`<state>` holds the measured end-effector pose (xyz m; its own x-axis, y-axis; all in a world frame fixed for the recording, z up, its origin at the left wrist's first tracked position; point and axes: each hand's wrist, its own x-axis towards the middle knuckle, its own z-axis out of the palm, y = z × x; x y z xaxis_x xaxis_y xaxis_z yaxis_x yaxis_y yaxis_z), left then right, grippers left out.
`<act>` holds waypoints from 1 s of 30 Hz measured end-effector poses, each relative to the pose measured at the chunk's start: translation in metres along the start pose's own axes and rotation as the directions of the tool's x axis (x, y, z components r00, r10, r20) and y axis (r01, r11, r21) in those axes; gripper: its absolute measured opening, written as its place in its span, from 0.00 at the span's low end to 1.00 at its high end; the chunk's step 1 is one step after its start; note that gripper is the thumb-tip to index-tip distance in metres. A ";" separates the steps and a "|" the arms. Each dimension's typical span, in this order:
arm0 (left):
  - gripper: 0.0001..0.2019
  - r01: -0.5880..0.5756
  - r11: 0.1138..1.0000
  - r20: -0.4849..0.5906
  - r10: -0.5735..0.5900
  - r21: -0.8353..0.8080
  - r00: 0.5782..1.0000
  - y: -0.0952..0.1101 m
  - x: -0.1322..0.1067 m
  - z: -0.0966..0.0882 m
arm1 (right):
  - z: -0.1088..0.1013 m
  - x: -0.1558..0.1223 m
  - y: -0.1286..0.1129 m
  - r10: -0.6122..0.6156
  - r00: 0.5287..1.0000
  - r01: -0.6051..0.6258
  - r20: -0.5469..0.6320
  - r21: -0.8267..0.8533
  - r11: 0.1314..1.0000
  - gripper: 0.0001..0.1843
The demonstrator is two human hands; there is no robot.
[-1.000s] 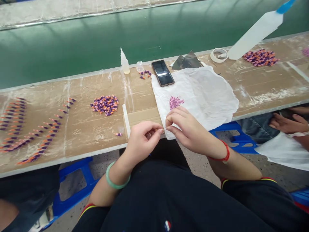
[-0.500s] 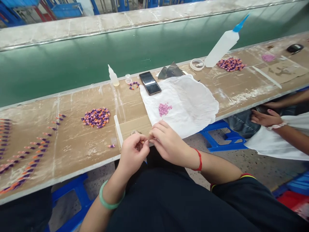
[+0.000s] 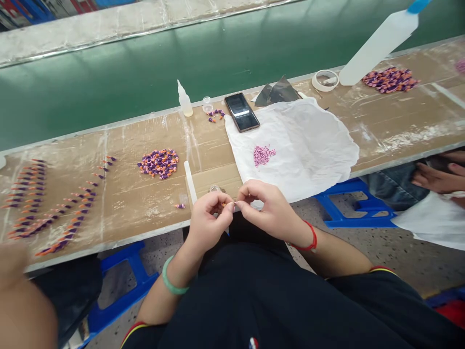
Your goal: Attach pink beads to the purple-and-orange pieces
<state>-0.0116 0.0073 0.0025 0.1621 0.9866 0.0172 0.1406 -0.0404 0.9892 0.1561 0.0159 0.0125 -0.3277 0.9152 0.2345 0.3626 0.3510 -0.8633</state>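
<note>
The left hand (image 3: 209,220), below a green bangle (image 3: 173,280), pinches a small piece (image 3: 224,204) between thumb and forefinger; only a bit of orange shows, the rest hidden by the fingers. The right hand (image 3: 267,211), with a red cord (image 3: 311,240) at its wrist, meets it from the other side, thumb and forefinger close together at the piece's end; whether they grip anything is too small to tell. Both hands are at the near edge of the table (image 3: 125,203). Just beyond the left one stands a little clear jar (image 3: 214,188), on a cardboard sheet (image 3: 218,174) with a white strip (image 3: 190,182) at its left side. Past the right hand, pink beads (image 3: 263,155) lie heaped on a white cloth (image 3: 312,145), and a phone (image 3: 242,112) rests at the cloth's far left corner. Left of the cardboard sits a pile of purple and orange pieces (image 3: 159,163), with rows of similar pieces (image 3: 76,224) farther left. A small bottle (image 3: 185,102) stands near the far edge; a large bottle (image 3: 379,48) leans at the right, beside a roll of tape (image 3: 315,80).
</note>
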 end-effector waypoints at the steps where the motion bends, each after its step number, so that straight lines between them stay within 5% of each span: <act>1: 0.06 -0.007 1.000 0.006 0.007 0.009 1.000 0.000 0.000 -0.001 | 0.000 0.001 0.000 0.000 1.000 0.000 0.004 -0.005 1.000 0.07; 12: 0.06 -0.040 0.994 0.140 0.025 0.100 0.990 -0.005 0.001 -0.011 | 0.001 0.001 0.002 -0.003 0.995 0.003 0.100 -0.001 1.000 0.07; 22: 0.07 0.053 0.997 0.071 -0.048 -0.062 0.996 -0.013 -0.007 -0.025 | 0.006 0.018 0.008 -0.087 0.987 0.101 0.138 -0.102 0.990 0.07; 26: 0.09 0.159 0.980 0.003 -0.160 -0.123 0.987 -0.029 -0.023 -0.043 | 0.001 0.040 0.023 -0.058 0.948 0.154 0.313 -0.292 0.944 0.06; 30: 0.09 0.215 0.962 -0.056 -0.227 -0.167 0.972 -0.045 -0.034 -0.054 | 0.007 0.062 0.032 0.014 0.861 0.269 0.508 -0.480 0.835 0.07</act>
<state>-0.0760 -0.0160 -0.0346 0.0708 0.9774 -0.1994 0.0073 0.1994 0.9799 0.1418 0.0826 -0.0037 -0.7201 0.6928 -0.0369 0.6333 0.6346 -0.4429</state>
